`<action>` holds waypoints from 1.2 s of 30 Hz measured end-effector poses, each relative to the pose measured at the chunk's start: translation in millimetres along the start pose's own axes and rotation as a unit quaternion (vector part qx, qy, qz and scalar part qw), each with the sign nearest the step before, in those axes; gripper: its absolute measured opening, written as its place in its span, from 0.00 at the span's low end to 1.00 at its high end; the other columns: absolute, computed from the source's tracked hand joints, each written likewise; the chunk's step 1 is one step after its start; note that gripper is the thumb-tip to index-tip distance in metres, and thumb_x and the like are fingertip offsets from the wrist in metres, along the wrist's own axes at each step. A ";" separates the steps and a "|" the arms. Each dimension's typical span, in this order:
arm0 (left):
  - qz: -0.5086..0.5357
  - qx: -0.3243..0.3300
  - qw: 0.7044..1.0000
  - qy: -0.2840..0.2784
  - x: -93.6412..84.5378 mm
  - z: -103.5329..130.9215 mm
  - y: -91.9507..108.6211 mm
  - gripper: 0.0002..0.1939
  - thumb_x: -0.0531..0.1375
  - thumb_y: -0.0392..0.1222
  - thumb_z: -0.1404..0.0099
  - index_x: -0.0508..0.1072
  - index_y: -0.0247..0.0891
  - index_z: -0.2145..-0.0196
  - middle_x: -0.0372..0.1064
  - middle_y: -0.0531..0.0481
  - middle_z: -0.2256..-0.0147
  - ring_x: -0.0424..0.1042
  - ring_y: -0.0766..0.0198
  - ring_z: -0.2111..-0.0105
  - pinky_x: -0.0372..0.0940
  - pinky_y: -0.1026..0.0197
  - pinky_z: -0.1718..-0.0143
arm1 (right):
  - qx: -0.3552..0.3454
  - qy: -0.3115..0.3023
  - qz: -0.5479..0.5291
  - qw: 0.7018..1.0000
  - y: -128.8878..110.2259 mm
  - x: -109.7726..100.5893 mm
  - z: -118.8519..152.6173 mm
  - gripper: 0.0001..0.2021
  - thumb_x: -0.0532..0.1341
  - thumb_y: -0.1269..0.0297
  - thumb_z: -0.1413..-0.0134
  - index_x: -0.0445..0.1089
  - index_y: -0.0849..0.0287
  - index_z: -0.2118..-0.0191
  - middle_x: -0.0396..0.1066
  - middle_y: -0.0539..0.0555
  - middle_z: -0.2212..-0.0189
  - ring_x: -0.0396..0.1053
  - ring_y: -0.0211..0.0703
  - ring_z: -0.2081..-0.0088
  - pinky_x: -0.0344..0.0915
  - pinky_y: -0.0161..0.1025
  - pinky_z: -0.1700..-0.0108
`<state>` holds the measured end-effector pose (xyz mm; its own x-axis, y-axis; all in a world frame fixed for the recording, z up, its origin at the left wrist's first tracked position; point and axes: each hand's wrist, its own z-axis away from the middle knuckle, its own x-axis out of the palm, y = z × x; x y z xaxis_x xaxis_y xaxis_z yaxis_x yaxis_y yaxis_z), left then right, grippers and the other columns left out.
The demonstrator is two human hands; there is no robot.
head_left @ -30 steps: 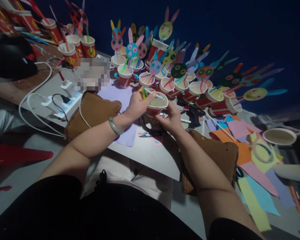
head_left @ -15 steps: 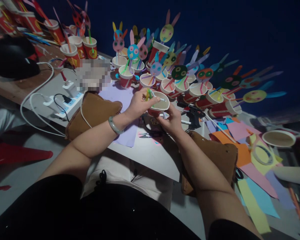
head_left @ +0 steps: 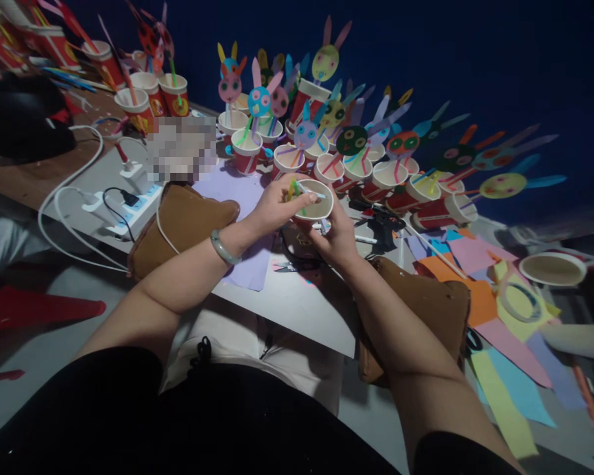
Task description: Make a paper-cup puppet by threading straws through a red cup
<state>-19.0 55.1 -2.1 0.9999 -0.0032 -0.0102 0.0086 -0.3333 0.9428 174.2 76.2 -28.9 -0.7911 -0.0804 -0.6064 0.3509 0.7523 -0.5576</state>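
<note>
A red paper cup (head_left: 318, 201) with a white rim is tilted toward me between both hands. My left hand (head_left: 278, 203) is closed at the cup's left rim, its thumb over the opening, with green and yellow strips and a thin pale stick showing by the fingers. Wrapped round the cup's right side and underside is my right hand (head_left: 337, 236). Small scissors (head_left: 294, 266) lie on the table just below the cup, beside a purple sheet (head_left: 252, 264).
Several cups with paper rabbit faces (head_left: 307, 134) stand behind my hands. A power strip (head_left: 141, 208) with cables is at the left. Brown pads (head_left: 193, 214) lie near both forearms. Coloured paper (head_left: 480, 300) and a tape roll (head_left: 521, 302) are at the right.
The cup has turned slightly, its opening facing me more. My right fingers have shifted up around its side. The view has moved a little.
</note>
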 end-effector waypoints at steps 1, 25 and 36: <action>-0.003 0.005 1.000 -0.005 -0.7 -0.4 -0.8 0.19 0.68 0.50 0.36 0.75 0.35 0.53 0.77 0.43 0.53 0.77 0.57 0.53 0.71 0.54 0.47 | -0.001 0.001 -0.001 1.000 -0.3 0.0 -0.2 0.40 0.68 0.50 0.41 0.58 0.56 0.28 0.69 0.66 0.35 0.69 0.64 0.35 0.68 0.59 0.35; 0.083 -0.128 0.988 -0.009 -3.1 -2.2 12.6 0.25 0.70 0.61 0.41 0.78 0.33 0.63 0.79 0.44 0.67 0.76 0.61 0.69 0.72 0.56 0.64 | 0.105 0.097 -0.109 0.984 -10.4 -4.3 -9.3 0.26 0.76 0.46 0.56 0.69 0.53 0.56 0.74 0.52 0.60 0.72 0.43 0.63 0.72 0.43 0.61; 0.070 -0.118 0.990 -0.034 -2.5 -2.4 0.3 0.25 0.72 0.60 0.42 0.80 0.32 0.64 0.79 0.45 0.68 0.75 0.62 0.69 0.71 0.57 0.61 | 0.213 0.077 -0.288 0.930 -18.6 -14.5 -19.0 0.19 0.76 0.45 0.52 0.75 0.54 0.66 0.73 0.47 0.75 0.70 0.38 0.75 0.73 0.41 0.69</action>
<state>-21.6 57.3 -1.0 0.9888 -0.1001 0.1103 -0.1199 -0.0947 0.9883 169.6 75.8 1.0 -0.9602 -0.2712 -0.0666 -0.0133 0.2826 -0.9591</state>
